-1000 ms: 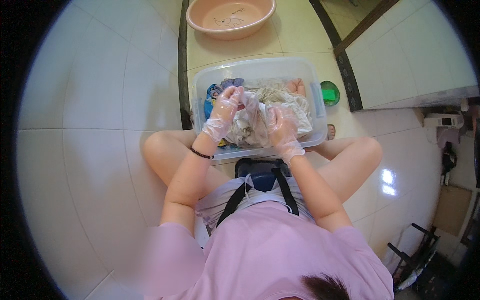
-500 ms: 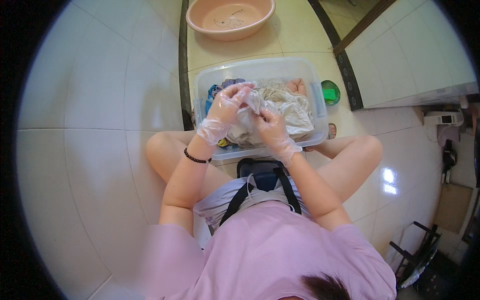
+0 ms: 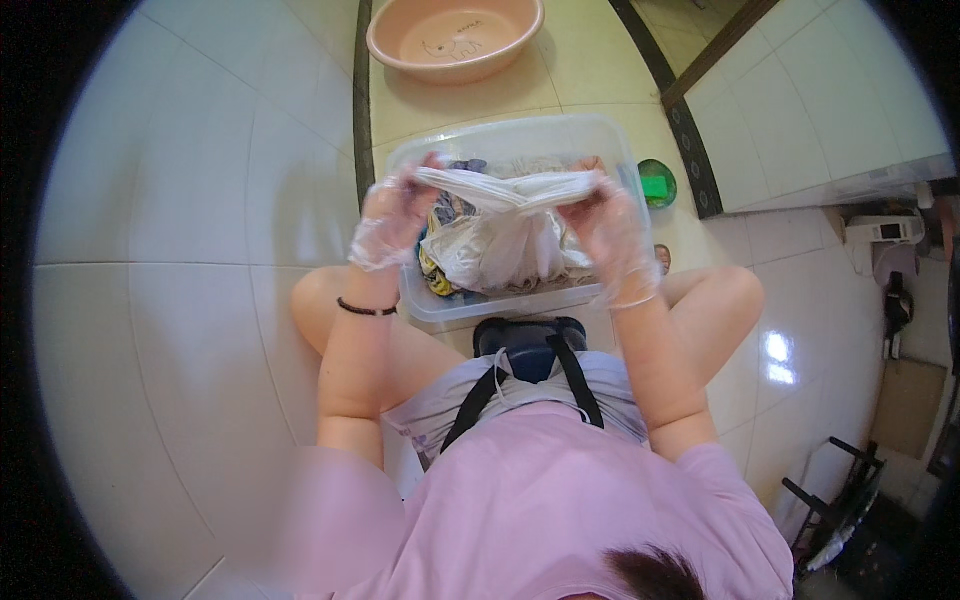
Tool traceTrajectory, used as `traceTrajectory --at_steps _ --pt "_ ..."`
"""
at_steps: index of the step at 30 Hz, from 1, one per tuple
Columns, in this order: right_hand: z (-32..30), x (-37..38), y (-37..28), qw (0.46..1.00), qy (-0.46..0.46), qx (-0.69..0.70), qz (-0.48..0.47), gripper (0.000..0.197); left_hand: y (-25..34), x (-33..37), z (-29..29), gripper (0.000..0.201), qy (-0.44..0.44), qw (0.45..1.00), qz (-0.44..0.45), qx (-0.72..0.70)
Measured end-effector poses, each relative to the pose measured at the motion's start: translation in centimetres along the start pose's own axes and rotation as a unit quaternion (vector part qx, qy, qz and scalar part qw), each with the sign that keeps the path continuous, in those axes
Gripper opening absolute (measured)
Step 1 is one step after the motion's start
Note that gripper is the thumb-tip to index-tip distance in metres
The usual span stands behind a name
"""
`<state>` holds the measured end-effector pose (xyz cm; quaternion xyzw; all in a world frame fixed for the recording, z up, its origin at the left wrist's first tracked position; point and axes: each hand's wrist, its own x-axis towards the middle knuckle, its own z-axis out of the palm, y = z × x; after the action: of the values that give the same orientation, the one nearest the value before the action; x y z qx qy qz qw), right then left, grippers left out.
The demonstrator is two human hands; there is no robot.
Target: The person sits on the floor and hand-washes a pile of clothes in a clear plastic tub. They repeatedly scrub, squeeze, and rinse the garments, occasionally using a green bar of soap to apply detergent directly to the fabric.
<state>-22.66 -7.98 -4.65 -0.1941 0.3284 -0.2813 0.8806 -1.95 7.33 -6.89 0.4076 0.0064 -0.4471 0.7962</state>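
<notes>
A white cloth garment [image 3: 510, 195] is stretched between my two hands above a clear plastic tub [image 3: 612, 140]. My left hand [image 3: 395, 215], in a thin transparent glove, grips its left end. The right end is bunched in my right hand [image 3: 612, 230], gloved the same way. The middle of the cloth sags toward the tub. Below it lie other fabrics, among them a blue-grey piece [image 3: 465, 168] and a yellow-and-black patterned piece [image 3: 437, 280]. Much of the tub's contents is hidden by the stretched cloth.
A peach basin [image 3: 455, 55] with a line drawing inside stands on the tiled floor beyond the tub. At the tub's right is a round green dish [image 3: 657, 186] holding a bright green block. A tiled wall [image 3: 190, 200] rises at the left, and a black-framed stool [image 3: 835, 500] stands at the lower right.
My hands have moved apart, left hand to the left and right hand to the right. The white cloth, bunched between them before, is now pulled out wide.
</notes>
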Motion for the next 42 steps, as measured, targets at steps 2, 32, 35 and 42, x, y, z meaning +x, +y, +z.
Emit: traceTrajectory --at_steps 2,32,35,42 --pt "-1.7 2.0 -3.7 0.997 0.023 0.059 -0.037 0.025 1.7 1.7 -3.4 0.027 0.016 0.995 0.015 -0.093" --pt "-6.3 -1.9 3.8 0.942 -0.081 -0.092 0.313 0.032 -22.9 3.8 -6.5 0.057 0.035 0.943 -0.269 0.193" --pt "-1.2 -3.6 1.9 0.931 -0.175 -0.165 0.273 0.033 -22.4 4.7 -8.5 0.033 0.101 0.971 -0.075 0.202" --pt "-7.4 2.3 -2.7 0.982 -0.142 -0.114 0.045 0.053 -16.9 3.7 -0.8 0.032 0.106 0.933 0.127 0.319"
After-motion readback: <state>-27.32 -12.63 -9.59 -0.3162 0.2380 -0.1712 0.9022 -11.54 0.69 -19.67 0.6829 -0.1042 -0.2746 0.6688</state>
